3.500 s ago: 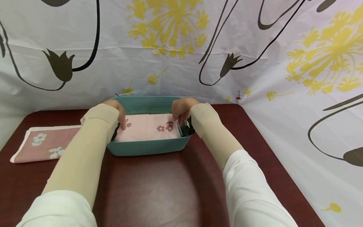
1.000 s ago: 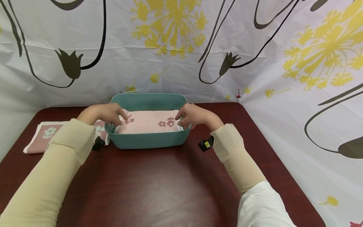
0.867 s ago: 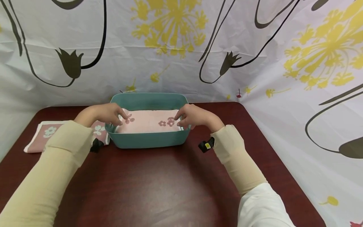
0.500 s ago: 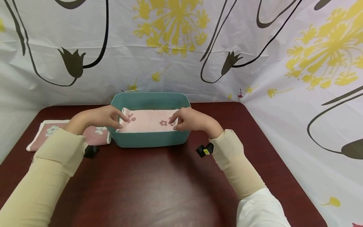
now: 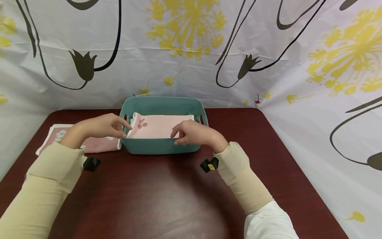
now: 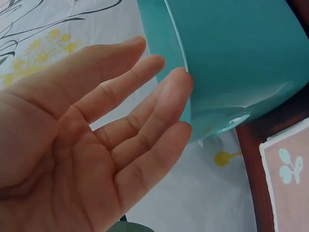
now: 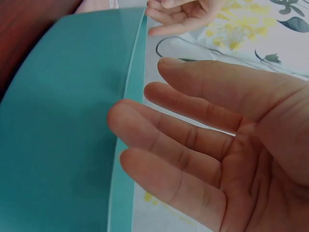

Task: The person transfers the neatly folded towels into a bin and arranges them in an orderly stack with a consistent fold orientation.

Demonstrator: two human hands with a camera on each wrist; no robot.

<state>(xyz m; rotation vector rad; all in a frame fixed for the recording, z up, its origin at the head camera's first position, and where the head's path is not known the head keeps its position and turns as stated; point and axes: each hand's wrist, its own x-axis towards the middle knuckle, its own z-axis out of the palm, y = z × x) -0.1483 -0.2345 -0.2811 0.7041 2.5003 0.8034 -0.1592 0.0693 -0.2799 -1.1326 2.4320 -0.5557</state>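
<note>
A pale pink folded towel (image 5: 158, 124) with darker flower prints lies inside a teal plastic basket (image 5: 161, 146). My left hand (image 5: 101, 127) hovers by the basket's left front corner, fingers slightly bent and holding nothing. Over the front rim, right of the middle, is my right hand (image 5: 197, 133), covering part of the towel; its fingers are loosely bent with nothing in them. In the left wrist view, the left hand (image 6: 101, 121) faces the basket wall (image 6: 241, 43), palm in sight. The right wrist view has the right hand's fingertips (image 7: 126, 118) at the basket rim (image 7: 126, 92); contact is unclear.
A darker pink folded towel (image 5: 101, 145) with pale flowers lies left of the basket, partly behind the left hand and forearm. The dark red-brown table (image 5: 143, 189) ends at a white floral cloth (image 5: 191, 73) behind and to the right.
Both hands have come up out of the basket's ends, off the pale towel. Over the last second the right hand shifts left and nearer along the front rim; the left draws slightly back.
</note>
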